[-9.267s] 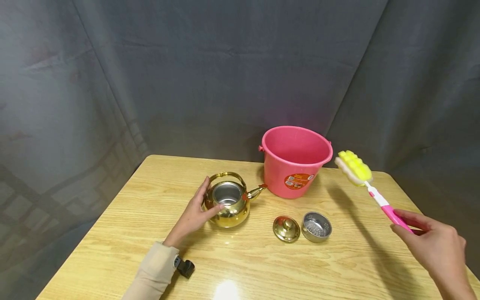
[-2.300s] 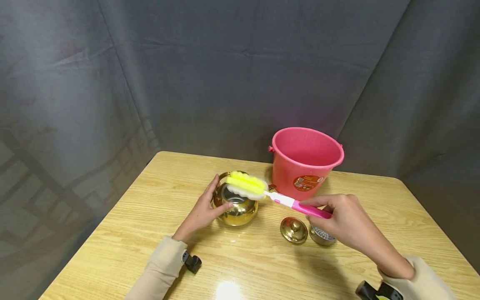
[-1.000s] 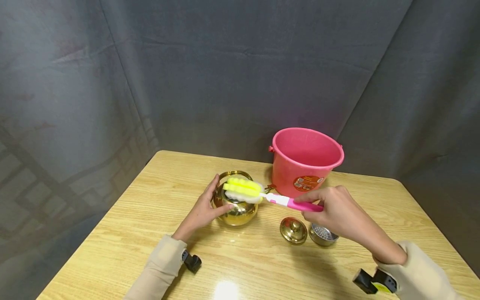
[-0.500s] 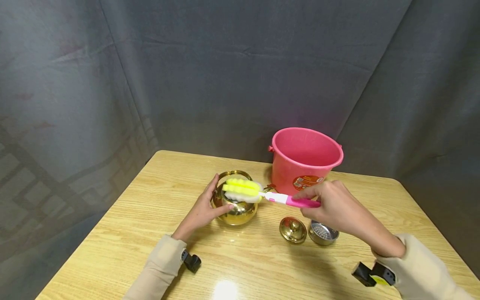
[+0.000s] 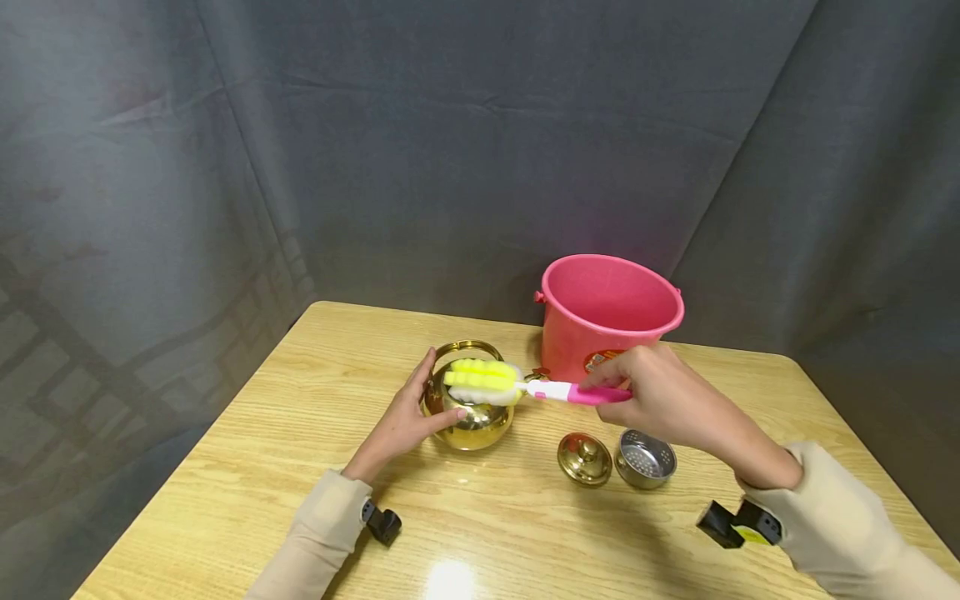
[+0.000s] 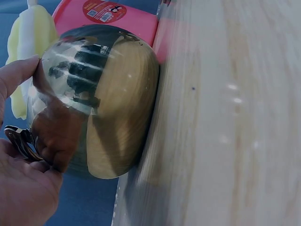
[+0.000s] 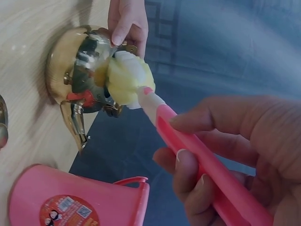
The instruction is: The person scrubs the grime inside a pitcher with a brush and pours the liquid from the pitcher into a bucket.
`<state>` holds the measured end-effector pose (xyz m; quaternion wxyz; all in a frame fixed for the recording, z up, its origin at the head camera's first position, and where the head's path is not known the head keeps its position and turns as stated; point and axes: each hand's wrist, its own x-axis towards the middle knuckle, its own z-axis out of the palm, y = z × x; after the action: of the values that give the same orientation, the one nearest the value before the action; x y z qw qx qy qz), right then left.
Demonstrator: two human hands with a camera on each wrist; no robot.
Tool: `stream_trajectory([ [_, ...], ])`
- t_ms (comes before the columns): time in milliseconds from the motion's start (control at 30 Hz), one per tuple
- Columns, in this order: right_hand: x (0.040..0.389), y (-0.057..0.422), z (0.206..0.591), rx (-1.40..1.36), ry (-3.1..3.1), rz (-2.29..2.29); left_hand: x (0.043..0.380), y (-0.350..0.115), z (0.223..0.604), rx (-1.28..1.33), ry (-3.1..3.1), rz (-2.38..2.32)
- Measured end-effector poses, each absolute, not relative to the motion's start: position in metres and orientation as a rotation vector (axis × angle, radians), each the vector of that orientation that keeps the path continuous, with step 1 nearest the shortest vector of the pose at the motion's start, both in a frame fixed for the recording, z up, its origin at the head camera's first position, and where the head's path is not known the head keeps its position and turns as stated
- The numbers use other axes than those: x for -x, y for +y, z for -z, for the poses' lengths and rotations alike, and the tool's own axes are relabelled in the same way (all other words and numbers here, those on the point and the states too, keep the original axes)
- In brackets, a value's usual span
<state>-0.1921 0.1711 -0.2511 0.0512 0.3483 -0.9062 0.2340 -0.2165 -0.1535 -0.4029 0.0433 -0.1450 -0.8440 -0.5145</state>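
Observation:
A gold teapot (image 5: 474, 427) stands upright on the wooden table, lidless, its spout toward the pink bucket. My left hand (image 5: 408, 417) grips its left side, thumb at the rim and fingers by the handle's base (image 6: 21, 141). In my right hand (image 5: 656, 396) is the pink handle (image 7: 202, 155) of a sponge bottle brush, pinched between thumb and fingers. The brush's yellow and white sponge head (image 5: 483, 383) lies almost level across the teapot's mouth, hiding most of the opening. From the right wrist view, the sponge head (image 7: 129, 77) sits right at the teapot's rim.
A gold lid (image 5: 585, 460) and a round steel strainer (image 5: 646, 458) lie side by side in front of the bucket (image 5: 570, 342). The bucket stands behind, close to my right forearm. Grey cloth (image 5: 480, 167) hangs beyond the table's back edge.
From out at the right, the brush came over the teapot's mouth. Lately my right hand has shifted slightly up and left, uncovering more of the strainer. My left hand keeps its hold.

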Motion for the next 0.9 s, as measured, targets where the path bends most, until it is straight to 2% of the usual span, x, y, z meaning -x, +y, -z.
stream_trajectory([
  [200, 0.196, 0.169, 0.241, -1.142, -2.763, -0.684, 0.207, -0.149, 0.388, 0.438, -2.604, 1.572],
  [433, 0.200, 0.164, 0.229, -1.185, -2.821, -0.653, 0.216, -0.153, 0.402, 0.451, -2.587, 1.564],
  [900, 0.208, 0.147, 0.210, -1.205, -2.847, -0.477, 0.215, -0.154, 0.401, 0.457, -2.580, 1.562],
])
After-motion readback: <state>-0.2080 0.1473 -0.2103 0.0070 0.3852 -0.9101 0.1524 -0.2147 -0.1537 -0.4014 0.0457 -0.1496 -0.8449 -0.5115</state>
